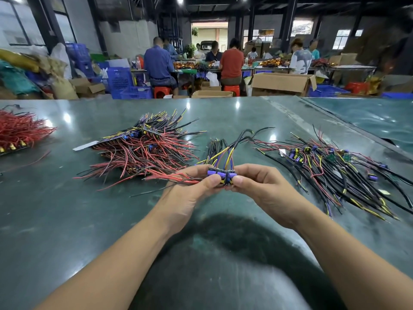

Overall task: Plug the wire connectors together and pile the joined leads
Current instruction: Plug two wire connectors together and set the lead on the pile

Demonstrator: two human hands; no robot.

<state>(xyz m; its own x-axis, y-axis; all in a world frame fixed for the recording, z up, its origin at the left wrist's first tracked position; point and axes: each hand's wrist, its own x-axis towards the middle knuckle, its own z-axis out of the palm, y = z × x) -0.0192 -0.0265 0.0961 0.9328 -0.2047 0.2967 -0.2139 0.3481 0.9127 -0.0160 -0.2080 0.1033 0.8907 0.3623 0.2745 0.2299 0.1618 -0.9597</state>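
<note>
Two small connector modules are held side by side above the green table (67,209), directly in front of the person. The left module (214,172) is pinched by the left hand (190,193), thumb on the near face and fingers curled behind it. The right module (230,175) is pinched in the same manner by the right hand (266,189). Both grips are narrow and closed on the parts; neither hand is free.

The two modules are touching or very nearly touching at the midline between the thumbs; whether they are already seated cannot be told. The mating axis is judged to run left to right, from one hand to the other. The leads (223,153) rise away from the modules toward the far side, so the long axis of the wires lies across the mating axis. Red wires (178,178) trail out to the left from the left hand.

The large pile of joined leads (143,148) lies to the far left, nearer the left hand. The loose supply of leads (335,171) lies to the right, nearer the right hand. A press along the left-right axis is judged to be the step in hand, with placement on the left pile to follow.
</note>
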